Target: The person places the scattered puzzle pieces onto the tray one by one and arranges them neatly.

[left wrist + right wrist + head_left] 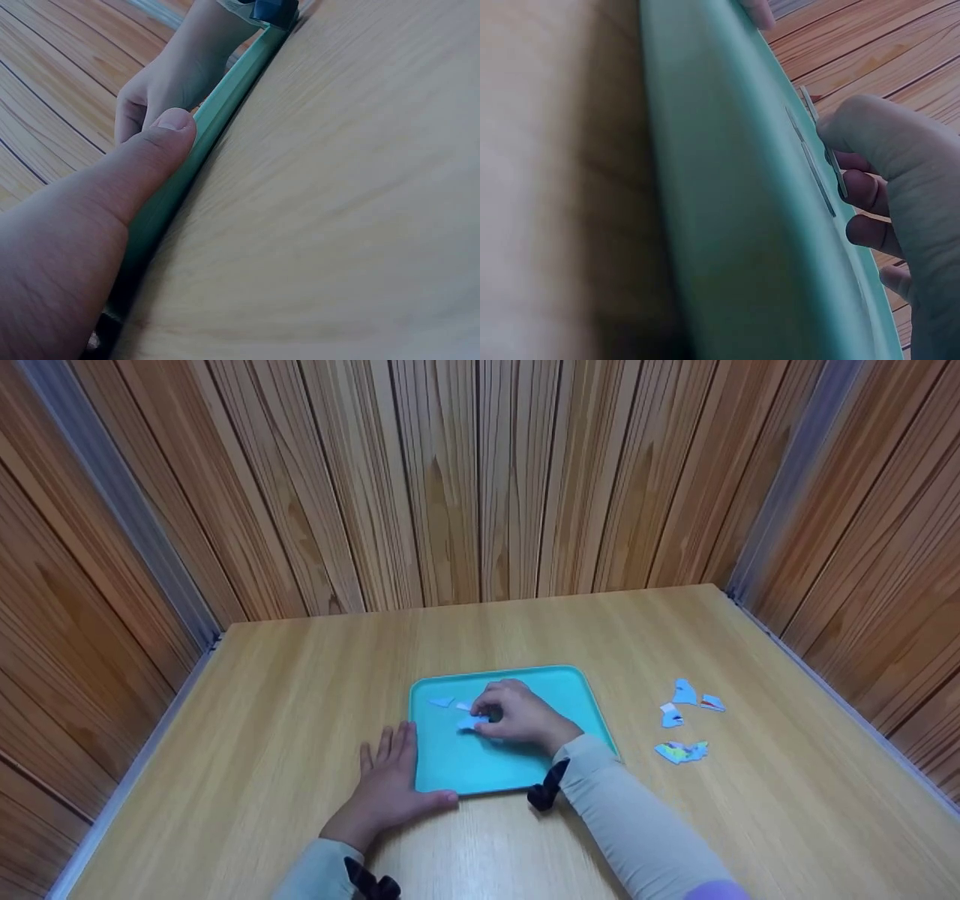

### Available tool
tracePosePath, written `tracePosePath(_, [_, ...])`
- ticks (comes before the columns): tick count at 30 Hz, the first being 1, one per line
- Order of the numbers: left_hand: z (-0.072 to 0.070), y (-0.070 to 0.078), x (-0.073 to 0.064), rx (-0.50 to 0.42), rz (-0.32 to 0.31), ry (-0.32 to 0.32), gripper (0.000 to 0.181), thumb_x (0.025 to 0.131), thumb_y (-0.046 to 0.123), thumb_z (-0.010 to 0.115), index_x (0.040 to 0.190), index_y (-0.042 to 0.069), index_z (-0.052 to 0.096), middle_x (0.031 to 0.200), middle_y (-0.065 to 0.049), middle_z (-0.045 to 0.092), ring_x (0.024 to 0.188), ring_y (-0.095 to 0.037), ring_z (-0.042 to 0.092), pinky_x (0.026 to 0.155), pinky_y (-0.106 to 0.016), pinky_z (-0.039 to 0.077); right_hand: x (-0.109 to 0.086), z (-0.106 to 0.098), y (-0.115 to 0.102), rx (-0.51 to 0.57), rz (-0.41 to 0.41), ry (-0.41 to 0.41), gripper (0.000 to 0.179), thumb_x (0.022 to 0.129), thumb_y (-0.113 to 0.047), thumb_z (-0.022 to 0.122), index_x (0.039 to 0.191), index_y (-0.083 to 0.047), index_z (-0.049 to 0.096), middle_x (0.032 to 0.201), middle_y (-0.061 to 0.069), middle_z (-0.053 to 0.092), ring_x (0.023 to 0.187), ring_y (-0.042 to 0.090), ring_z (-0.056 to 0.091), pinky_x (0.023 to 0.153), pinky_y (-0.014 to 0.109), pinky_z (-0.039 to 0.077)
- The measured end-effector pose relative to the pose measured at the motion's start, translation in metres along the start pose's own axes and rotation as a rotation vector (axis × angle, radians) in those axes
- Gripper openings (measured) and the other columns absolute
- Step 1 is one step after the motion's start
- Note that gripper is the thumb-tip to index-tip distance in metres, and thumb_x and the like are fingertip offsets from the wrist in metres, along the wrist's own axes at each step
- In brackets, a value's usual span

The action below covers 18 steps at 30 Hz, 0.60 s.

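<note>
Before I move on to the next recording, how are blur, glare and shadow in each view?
Head: fairly even light, pale sheen on the table at its near side; left wrist: dim, table grain smeared, dark shadow along the tray; right wrist: table badly blurred, dark band beside the tray, right hand clearer.

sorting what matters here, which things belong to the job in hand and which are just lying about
In the job:
right hand
the piece it pinches
tray pieces
turquoise tray
left hand
probably table pieces

Just around:
table
wooden wall
black wrist bands
</note>
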<state>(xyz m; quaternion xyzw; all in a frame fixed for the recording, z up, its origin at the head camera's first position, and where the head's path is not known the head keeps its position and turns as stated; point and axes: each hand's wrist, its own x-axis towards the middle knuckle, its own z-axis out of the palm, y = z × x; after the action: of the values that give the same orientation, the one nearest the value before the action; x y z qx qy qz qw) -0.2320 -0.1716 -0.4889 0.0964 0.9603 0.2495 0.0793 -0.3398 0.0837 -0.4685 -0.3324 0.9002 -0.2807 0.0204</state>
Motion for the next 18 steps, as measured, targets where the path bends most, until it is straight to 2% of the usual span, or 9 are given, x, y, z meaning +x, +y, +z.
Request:
tracePosePath(4, [0.0,-0.001,0.001,-0.001,0.0,0.0,0.138,0.069,0.089,0.062,0.162,0.008,0.0,0.17,-0.014,0.0,0.154,-0.039,-0.011,0.115,-0.064,-0.017,0.002,0.002,-0.001,-0.028,-0.014,-0.004,0.017,0.092,-0.037,0.073,0.106,-0.027,0.076,0.099,-0.013,0.061,0.1,0.014,0.052,0.095,0.041,0.042])
tracePosePath(11, [0.001,-0.002,0.001,0.034,0.024,0.023,0.138,0.07,0.089,0.061,0.162,0.005,0.001,0.169,-0.016,0.002,0.154,-0.039,-0.01,0.115,-0.065,-0.014,0.007,0.007,-0.004,-0.099,-0.069,0.003,0.021,0.09,-0.035,0.073,0.107,-0.022,0.078,0.101,-0.01,0.065,0.101,0.015,0.053,0.104,0.043,0.038])
tracePosePath(18, [0.001,-0.002,0.0,0.015,0.021,0.015,0.137,0.07,0.088,0.061,0.162,0.005,0.001,0.169,-0.015,0.002,0.154,-0.039,-0.01,0.115,-0.066,-0.015,0.01,0.013,-0.01,-0.119,-0.061,-0.004,0.022,0.092,-0.037,0.072,0.11,-0.025,0.078,0.103,-0.011,0.064,0.1,0.015,0.051,0.099,0.041,0.041])
